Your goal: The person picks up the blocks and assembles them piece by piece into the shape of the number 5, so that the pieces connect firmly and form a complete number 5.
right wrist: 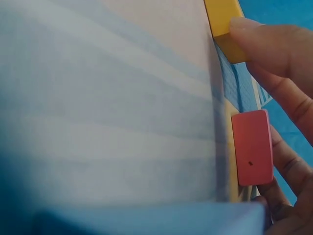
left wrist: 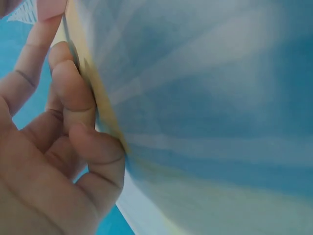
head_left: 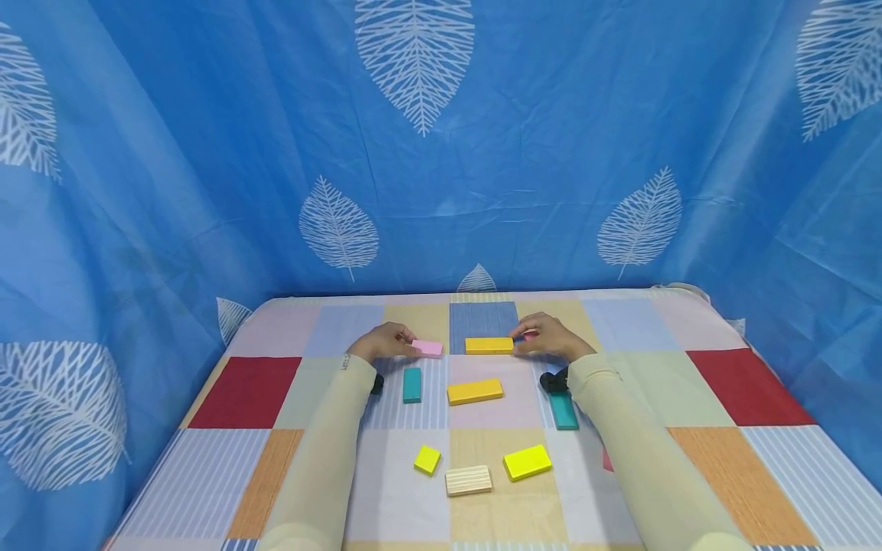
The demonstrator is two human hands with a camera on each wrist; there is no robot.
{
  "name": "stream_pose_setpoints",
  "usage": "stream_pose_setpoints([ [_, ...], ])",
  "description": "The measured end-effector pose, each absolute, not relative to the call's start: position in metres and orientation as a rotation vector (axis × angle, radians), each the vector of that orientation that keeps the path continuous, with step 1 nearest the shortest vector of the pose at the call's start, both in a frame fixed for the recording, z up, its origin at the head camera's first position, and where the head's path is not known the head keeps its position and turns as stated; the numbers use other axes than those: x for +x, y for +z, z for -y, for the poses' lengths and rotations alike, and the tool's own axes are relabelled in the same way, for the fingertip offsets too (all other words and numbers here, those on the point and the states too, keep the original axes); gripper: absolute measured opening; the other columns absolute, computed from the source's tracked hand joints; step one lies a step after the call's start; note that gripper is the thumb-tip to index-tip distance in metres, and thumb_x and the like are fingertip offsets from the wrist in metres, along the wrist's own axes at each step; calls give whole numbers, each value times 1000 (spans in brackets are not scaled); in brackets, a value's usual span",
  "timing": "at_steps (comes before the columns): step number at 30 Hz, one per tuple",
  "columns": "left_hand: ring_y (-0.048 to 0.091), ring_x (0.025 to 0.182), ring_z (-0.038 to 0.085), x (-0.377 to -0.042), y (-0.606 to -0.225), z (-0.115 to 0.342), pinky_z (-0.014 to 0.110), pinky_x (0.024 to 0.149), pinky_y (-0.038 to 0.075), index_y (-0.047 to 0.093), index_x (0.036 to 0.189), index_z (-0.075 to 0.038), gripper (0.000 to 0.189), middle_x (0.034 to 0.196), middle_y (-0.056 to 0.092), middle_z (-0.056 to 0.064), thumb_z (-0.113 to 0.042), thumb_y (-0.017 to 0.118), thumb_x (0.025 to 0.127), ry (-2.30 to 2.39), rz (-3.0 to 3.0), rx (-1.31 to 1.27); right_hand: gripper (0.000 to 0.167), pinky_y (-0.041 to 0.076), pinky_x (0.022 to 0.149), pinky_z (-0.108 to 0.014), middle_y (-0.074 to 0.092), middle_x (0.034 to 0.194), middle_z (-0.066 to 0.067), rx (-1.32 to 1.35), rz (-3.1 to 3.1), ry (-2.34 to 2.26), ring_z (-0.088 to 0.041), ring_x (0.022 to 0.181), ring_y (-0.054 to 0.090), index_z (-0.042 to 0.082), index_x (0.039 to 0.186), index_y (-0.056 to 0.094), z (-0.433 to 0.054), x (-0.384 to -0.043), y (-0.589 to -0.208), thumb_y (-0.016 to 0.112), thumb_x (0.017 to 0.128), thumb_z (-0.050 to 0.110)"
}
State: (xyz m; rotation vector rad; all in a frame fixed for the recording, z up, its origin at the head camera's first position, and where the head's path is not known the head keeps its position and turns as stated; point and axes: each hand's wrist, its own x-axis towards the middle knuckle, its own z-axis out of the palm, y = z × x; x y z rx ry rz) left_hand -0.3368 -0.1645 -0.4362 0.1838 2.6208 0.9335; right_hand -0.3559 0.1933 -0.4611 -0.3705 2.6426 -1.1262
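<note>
At the back of the table, my left hand (head_left: 387,342) pinches one end of a small pink block (head_left: 427,349). In the left wrist view that pink block (left wrist: 51,8) sits between thumb and index finger, with the other fingers curled on the cloth. Across from it, my right hand (head_left: 549,337) has thumb and index finger on the right end of a long orange-yellow block (head_left: 488,346). A red block (right wrist: 253,148) stands on the cloth by the right hand's other fingers, mostly hidden by the hand in the head view.
Nearer me lie a second orange-yellow block (head_left: 475,392), a teal block (head_left: 412,385), a yellow cube (head_left: 427,460), a yellow block (head_left: 527,463) and a striped wooden block (head_left: 468,480). Another teal block (head_left: 563,412) and a red block (head_left: 607,460) are partly under the right forearm.
</note>
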Motion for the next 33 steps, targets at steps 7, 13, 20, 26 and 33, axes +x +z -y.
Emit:
stream_pose_setpoints([
  [7, 56, 96, 21, -334, -431, 156, 33, 86, 48, 76, 111, -4, 33, 113, 71, 8, -29, 86, 92, 842, -2662, 132, 32, 33, 122, -65, 53, 148, -33, -350, -2654, -1125, -50, 139, 46, -5, 118, 79, -193, -354, -457, 86, 91, 10],
  [13, 54, 88, 19, -335, -430, 147, 30, 76, 45, 77, 101, -5, 32, 102, 69, 5, -34, 86, 90, 775, -2679, 119, 30, 37, 121, -64, 51, 149, -31, -313, -2623, -1139, -48, 137, 47, -4, 117, 79, -190, -354, -455, 86, 92, 11],
  [20, 56, 89, 21, -334, -424, 137, 32, 77, 46, 72, 93, -7, 37, 93, 61, 4, -40, 87, 88, 726, -2667, 61, 31, 32, 122, -66, 48, 150, -33, -316, -2608, -1156, -49, 139, 43, -6, 118, 78, -190, -356, -455, 85, 91, 9],
  [26, 57, 89, 23, -332, -422, 129, 35, 78, 47, 67, 90, -9, 44, 88, 56, 4, -48, 86, 87, 671, -2662, 44, 31, 32, 122, -66, 48, 149, -33, -339, -2613, -1148, -50, 139, 43, -7, 118, 77, -190, -355, -455, 84, 92, 8],
  [33, 59, 103, 26, -333, -424, 127, 42, 96, 53, 72, 117, -4, 57, 108, 64, 9, -53, 84, 90, 668, -2625, 69, 30, 32, 122, -67, 50, 147, -32, -345, -2615, -1146, -49, 137, 44, -7, 118, 77, -189, -355, -455, 84, 92, 8],
])
